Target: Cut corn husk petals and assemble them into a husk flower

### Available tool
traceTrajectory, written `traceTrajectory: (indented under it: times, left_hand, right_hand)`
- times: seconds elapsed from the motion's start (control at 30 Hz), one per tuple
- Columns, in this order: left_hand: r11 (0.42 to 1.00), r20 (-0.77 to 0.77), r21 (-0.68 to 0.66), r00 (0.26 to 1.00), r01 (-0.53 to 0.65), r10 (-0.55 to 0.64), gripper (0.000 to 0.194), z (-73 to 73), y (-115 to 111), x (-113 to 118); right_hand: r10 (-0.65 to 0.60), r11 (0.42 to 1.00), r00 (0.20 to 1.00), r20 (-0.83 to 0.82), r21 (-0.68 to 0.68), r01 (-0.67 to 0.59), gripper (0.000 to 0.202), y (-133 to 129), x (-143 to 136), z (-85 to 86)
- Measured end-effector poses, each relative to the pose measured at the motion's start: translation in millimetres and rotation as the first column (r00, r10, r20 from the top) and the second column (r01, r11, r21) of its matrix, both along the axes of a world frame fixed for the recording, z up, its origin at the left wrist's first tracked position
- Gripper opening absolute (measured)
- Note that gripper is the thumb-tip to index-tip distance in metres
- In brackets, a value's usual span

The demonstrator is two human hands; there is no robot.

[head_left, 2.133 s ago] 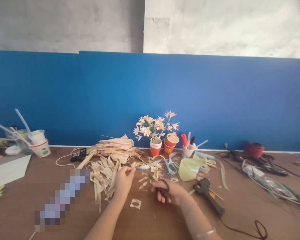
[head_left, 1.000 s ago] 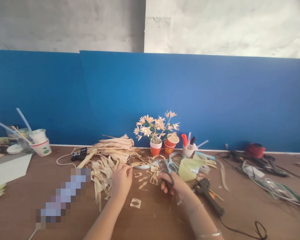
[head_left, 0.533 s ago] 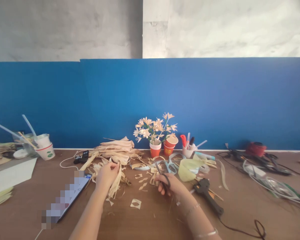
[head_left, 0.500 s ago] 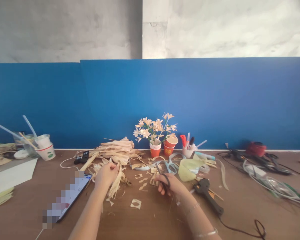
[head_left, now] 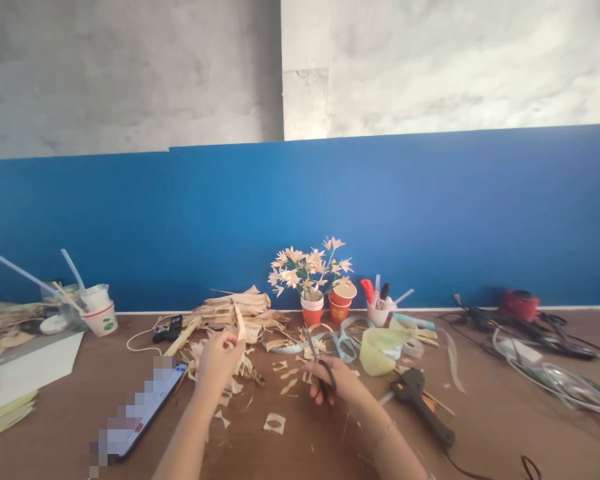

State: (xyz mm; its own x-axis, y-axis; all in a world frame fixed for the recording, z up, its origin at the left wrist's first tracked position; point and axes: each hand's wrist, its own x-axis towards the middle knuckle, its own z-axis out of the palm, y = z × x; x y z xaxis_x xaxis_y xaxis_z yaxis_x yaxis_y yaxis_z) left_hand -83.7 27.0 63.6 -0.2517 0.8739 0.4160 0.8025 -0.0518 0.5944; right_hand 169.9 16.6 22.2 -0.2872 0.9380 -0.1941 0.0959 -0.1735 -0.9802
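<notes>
My left hand [head_left: 220,363] is pinched round a strip of pale dried husk [head_left: 239,324], which stands up from the fingertips. Black-handled scissors [head_left: 329,380] are in my right hand [head_left: 344,381], their blades pointing up and away from me; whether the blades are parted is hard to make out. Between the hands lie small leaf-shaped husk pieces [head_left: 289,386] and a square scrap with an oval hole [head_left: 275,423]. Behind my left hand is a heap of dried husks [head_left: 243,305], with loose scraps beneath the hand.
Husk flowers [head_left: 307,265] stand in a red-and-white paper cup [head_left: 312,313]. To the right lie a hot glue gun [head_left: 423,403], yellow ribbon [head_left: 379,348] and tangled cables [head_left: 555,373]. A phone [head_left: 143,420] and a white cup [head_left: 101,320] are on the left.
My left hand has lifted a husk strip from the scraps, and the strip now points upward. The scissors stay in my right hand. The camera view has tilted slightly up.
</notes>
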Motion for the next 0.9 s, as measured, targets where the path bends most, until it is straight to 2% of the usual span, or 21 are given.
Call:
traceTrajectory:
  times: [0.07,0.13,0.2,0.27,0.33,0.4,0.5,0.6,0.7,0.77,0.83,0.9]
  left_hand:
    - [0.966,0.001,0.251,0.998,0.066,-0.069,0.019,-3.6,-4,24]
    - [0.926,-0.012,0.336,0.984,0.173,-0.179,0.017,-13.4,-12,52]
    - [0.912,-0.020,0.322,0.965,0.255,-0.263,0.017,-25.4,-21,78]
    - [0.885,0.000,0.267,0.919,0.381,-0.395,0.013,-35.6,-28,94]
    - [0.859,0.070,0.227,0.872,0.459,-0.485,0.015,-42.1,-32,100]
    - [0.854,0.215,0.192,0.828,0.483,-0.517,0.015,-45.5,-33,100]
    - [0.878,0.554,0.097,0.708,0.468,-0.438,0.021,-48.7,-30,96]
    - [0.875,0.821,0.053,0.478,0.482,-0.313,0.029,-50.1,-29,95]
    - [0.841,0.936,0.068,0.257,0.536,-0.239,0.040,-46.5,-32,97]
    - [0.817,0.956,0.046,0.213,0.574,-0.204,0.048,-42.1,-35,97]
    - [0.806,0.955,0.032,0.221,0.590,-0.200,0.049,-39.0,-37,96]
    - [0.827,0.950,0.029,0.242,0.562,-0.198,0.046,-39.2,-36,96]
  right_hand:
    - [-0.036,0.997,0.995,-0.089,0.066,0.042,0.050,-1,-11,-1.9]
    - [-0.086,0.987,0.977,-0.196,0.119,0.111,0.056,-1,-24,-4.7]
    - [-0.182,0.955,0.943,-0.279,0.180,0.238,0.060,0,-33,-8.1]
    - [-0.252,0.917,0.905,-0.341,0.213,0.336,0.058,2,-37,-11.3]
    - [-0.301,0.900,0.886,-0.353,0.202,0.387,0.052,3,-34,-12.9]
    - [-0.340,0.898,0.879,-0.335,0.161,0.409,0.047,4,-28,-12.6]
    - [-0.361,0.911,0.883,-0.300,0.088,0.402,0.045,3,-17,-11.4]
    - [-0.315,0.936,0.891,-0.328,0.051,0.349,0.048,3,-13,-12.8]
    - [-0.273,0.952,0.892,-0.361,0.031,0.304,0.051,2,-14,-14.6]
    - [-0.252,0.958,0.913,-0.322,0.047,0.281,0.047,0,-16,-14.0]
    - [-0.207,0.968,0.934,-0.292,0.079,0.239,0.042,-2,-19,-12.7]
    - [-0.132,0.979,0.950,-0.283,0.112,0.170,0.039,-4,-22,-12.2]
